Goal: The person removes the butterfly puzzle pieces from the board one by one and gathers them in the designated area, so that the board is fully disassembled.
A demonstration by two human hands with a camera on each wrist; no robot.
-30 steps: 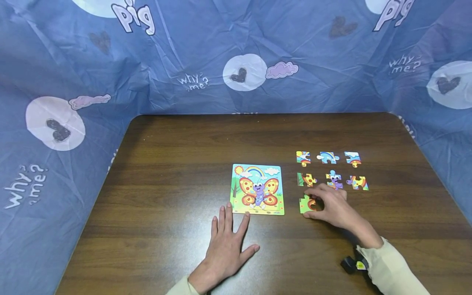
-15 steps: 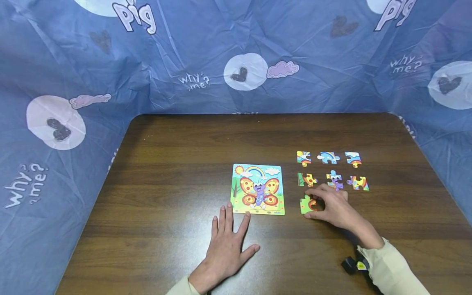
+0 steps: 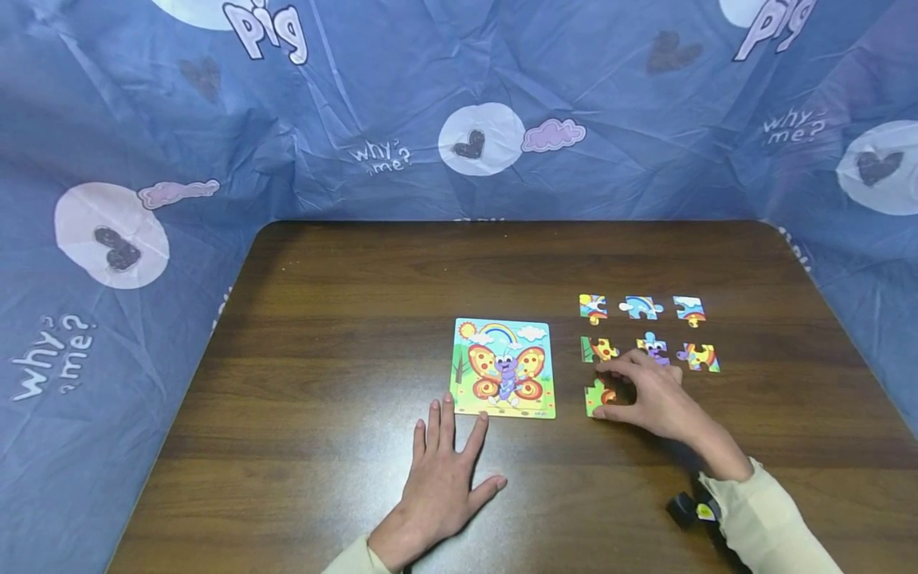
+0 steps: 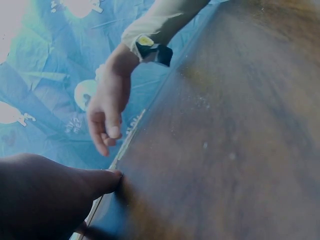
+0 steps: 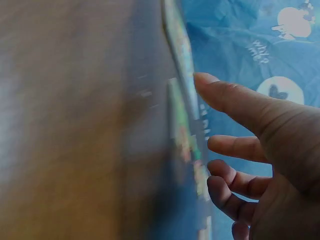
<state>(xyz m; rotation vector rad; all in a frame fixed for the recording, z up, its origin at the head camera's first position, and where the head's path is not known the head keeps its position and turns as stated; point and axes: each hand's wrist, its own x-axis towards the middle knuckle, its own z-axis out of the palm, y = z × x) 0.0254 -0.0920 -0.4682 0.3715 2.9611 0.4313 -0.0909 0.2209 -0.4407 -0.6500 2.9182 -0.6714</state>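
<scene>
A square butterfly puzzle board (image 3: 504, 371) lies flat near the table's middle. My left hand (image 3: 437, 482) rests flat on the table with fingers spread, the longer fingertips at the board's lower edge. Over a green and red puzzle piece (image 3: 594, 399), the lowest one in sight, my right hand (image 3: 656, 399) arches, thumb by its near edge and index finger just beyond its far edge. In the right wrist view, thumb and index finger (image 5: 240, 148) stand apart with nothing seen between them. The right palm may hide other pieces. The left wrist view shows my left thumb (image 4: 102, 181) on the tabletop.
Beyond the right hand, puzzle pieces lie in rows: a sun piece (image 3: 593, 307), a rainbow piece (image 3: 641, 307) and a cloud piece (image 3: 690, 308) farthest. A tree piece (image 3: 597, 349), face piece (image 3: 651, 344) and wing piece (image 3: 701, 356) come nearer. Blue printed cloth (image 3: 323, 119) walls the table (image 3: 323, 335).
The right hand has lifted or shifted slightly away from the near edge; the green piece stays where it lay. The left hand keeps its place. The head view drifts a little.
</scene>
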